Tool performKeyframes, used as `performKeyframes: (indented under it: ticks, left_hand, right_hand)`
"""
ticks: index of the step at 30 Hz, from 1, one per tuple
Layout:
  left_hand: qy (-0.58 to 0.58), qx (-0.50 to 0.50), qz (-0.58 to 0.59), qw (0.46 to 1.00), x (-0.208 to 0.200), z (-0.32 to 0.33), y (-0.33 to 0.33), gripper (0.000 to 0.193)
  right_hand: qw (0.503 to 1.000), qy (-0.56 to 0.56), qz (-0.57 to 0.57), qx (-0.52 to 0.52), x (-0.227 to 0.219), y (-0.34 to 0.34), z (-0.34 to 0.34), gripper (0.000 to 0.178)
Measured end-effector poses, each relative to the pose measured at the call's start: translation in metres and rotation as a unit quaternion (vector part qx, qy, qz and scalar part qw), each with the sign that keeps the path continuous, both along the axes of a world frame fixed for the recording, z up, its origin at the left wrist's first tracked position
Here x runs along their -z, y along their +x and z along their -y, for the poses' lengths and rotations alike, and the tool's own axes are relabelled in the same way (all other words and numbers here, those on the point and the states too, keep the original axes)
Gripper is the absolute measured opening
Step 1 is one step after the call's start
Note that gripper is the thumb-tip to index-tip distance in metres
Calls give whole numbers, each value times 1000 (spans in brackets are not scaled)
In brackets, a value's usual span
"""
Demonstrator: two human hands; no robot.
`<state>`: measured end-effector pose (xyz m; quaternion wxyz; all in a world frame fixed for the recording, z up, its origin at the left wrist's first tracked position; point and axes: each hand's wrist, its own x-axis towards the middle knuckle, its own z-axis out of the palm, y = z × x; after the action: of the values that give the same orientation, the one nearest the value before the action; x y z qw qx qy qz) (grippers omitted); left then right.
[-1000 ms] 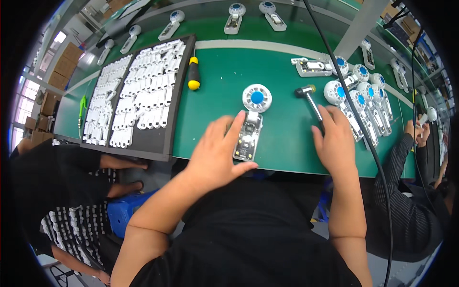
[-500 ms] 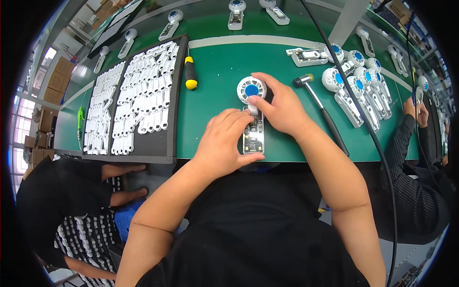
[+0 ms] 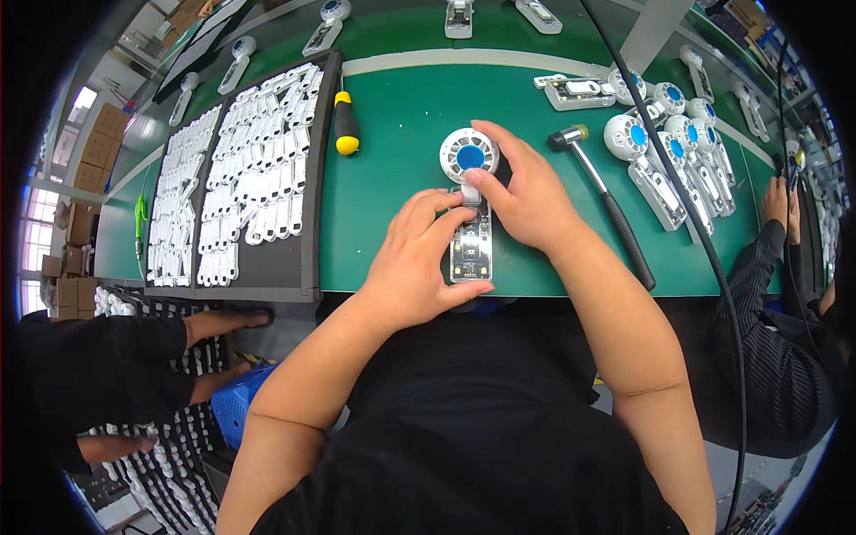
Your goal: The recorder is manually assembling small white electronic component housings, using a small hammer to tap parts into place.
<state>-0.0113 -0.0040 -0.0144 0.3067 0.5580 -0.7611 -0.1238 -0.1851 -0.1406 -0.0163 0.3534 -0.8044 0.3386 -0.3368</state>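
Under your fingers spreads a smooth green table top; well to their left sits a matte dark grey two-part tray. Far right of your fingers lies a cluster of white plastic devices with round, vented, blue-centred heads, and nearer, a hammer with a metal shaft and black grip. Your right hand curls thumb and fingers about the round head of a white-and-clear plastic device, holding it. Your left hand reaches along its clear rectangular body, thumb spread wide from the fingers; I cannot tell whether they grip. The near table edge runs just below that thumb. Green surface separates your right hand from the hammer, your left fingers from the tray. Both tray sections hold overlapping slim white pieces
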Motion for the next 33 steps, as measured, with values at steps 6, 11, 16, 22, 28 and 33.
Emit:
performKeyframes:
  ticks: [6,11,16,22,28,33]
  left_hand:
    - [23,6,-14,1000,-1,2,2,83]
    - [7,5,-22,1000,-2,-1,7,83]
    - [-15,12,-55,998,-9,-8,15,79]
    - [8,-186,21,982,-48,-59,104,32]
    - [53,-201,115,971,-44,-55,168,12]
    - [57,-163,136,976,-41,-50,175,13]
  right_hand:
    - [1000,31,-2,-4,-4,-1,2,59]
    - [999,44,0,-25,-6,5,2,60]
    - [998,-53,-16,14,1,-8,-1,70]
    - [987,-112,-98,-52,-25,-34,-71,82]
    - [987,-56,-122,-84,-15,-28,-76,86]
    - [990,-62,-110,-67,-10,-31,-74,85]
